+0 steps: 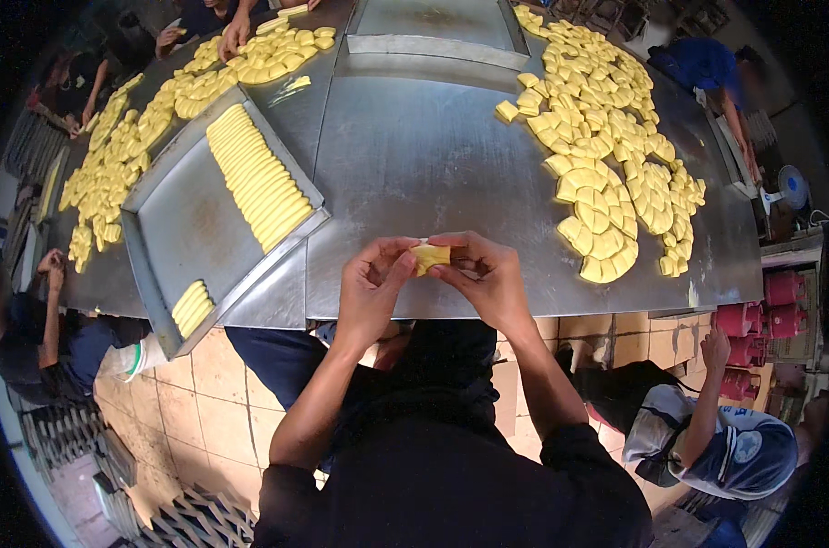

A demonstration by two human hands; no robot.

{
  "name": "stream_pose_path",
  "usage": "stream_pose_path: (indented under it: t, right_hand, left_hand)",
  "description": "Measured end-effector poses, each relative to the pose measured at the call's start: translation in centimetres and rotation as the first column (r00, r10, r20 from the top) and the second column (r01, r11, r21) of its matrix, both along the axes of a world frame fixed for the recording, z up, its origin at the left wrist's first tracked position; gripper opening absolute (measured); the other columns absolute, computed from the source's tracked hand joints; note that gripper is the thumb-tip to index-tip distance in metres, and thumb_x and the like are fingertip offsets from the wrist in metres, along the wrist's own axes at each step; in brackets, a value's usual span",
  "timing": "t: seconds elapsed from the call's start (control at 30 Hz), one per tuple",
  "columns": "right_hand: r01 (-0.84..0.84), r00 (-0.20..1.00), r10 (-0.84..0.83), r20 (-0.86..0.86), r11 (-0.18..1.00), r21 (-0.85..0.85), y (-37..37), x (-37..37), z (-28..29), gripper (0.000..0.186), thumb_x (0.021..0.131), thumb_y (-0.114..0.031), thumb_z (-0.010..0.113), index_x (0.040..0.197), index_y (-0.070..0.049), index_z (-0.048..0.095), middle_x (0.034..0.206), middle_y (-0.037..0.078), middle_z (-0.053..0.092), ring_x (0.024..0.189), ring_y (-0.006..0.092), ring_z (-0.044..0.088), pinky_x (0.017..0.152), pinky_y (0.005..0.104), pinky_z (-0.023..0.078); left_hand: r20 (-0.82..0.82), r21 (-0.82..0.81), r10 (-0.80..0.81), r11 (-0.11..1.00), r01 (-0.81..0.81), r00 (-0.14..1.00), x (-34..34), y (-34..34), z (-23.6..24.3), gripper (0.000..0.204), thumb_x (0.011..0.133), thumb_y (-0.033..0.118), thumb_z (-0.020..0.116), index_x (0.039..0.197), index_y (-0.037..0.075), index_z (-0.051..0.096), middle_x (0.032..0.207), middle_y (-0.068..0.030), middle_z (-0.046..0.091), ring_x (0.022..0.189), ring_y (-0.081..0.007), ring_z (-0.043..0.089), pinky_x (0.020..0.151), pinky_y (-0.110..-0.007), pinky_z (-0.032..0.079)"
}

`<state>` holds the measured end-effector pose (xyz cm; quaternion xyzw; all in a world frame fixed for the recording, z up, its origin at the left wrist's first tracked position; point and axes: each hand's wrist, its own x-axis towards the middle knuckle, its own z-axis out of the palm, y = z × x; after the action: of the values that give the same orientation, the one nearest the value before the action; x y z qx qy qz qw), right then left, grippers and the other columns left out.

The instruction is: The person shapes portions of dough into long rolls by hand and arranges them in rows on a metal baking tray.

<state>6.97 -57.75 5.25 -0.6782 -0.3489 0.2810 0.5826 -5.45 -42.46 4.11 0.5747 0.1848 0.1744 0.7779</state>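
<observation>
Between my two hands, just above the near edge of the metal table, is a small piece of yellow dough. My left hand pinches its left end, and my right hand grips the right end between thumb and fingers. To the left lies a metal tray, set at a slant. It bears a long row of yellow dough rolls and a short row at its near corner. Many cut dough pieces spread over the table's right side.
More dough pieces cover the table's far left. Another metal tray stands at the far middle. Several people work around the table, one seated at right. Red gas cylinders and a small fan stand at right.
</observation>
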Motion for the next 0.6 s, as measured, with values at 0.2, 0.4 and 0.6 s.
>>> stream_pose_path:
  t: [0.2,0.4,0.6]
  right_hand:
    - [0.056,0.987,-0.037,-0.158,0.991,0.118,0.6,-0.9,1.1,0.032,0.091,-0.002,0.079,0.122,0.001,0.071,0.111,0.009,0.076,0.105,0.0192,0.074,0.091,0.0324,0.062]
    - [0.157,0.951,-0.153,0.268,0.988,0.006,0.0,-1.1,0.2,0.021,0.090,0.004,0.077,0.111,0.003,0.074,0.114,0.009,0.074,0.091,0.0147,0.075,0.081,0.0274,0.062]
    - [0.155,0.982,-0.145,-0.124,0.985,0.076,0.1,-0.5,-0.2,0.018,0.091,0.008,0.074,0.108,0.003,0.075,0.105,0.008,0.072,0.092,0.0149,0.074,0.079,0.0271,0.063]
  left_hand:
    - [0.002,0.067,0.002,0.998,-0.002,1.000,0.5,-0.1,1.0,0.024,0.104,0.006,0.064,0.126,-0.003,0.066,0.119,-0.0102,0.072,0.110,-0.0162,0.068,0.097,-0.030,0.055]
    - [-0.009,-0.021,-0.174,0.984,0.174,0.985,-0.2,0.3,0.8,0.032,0.106,0.008,0.060,0.136,-0.003,0.064,0.126,-0.0116,0.072,0.111,-0.0148,0.068,0.097,-0.028,0.055]
    - [-0.049,-0.301,-0.173,0.942,0.151,0.984,-0.4,2.2,0.5,0.027,0.103,0.001,0.062,0.129,-0.003,0.069,0.121,-0.0108,0.074,0.108,-0.0136,0.070,0.096,-0.029,0.057]
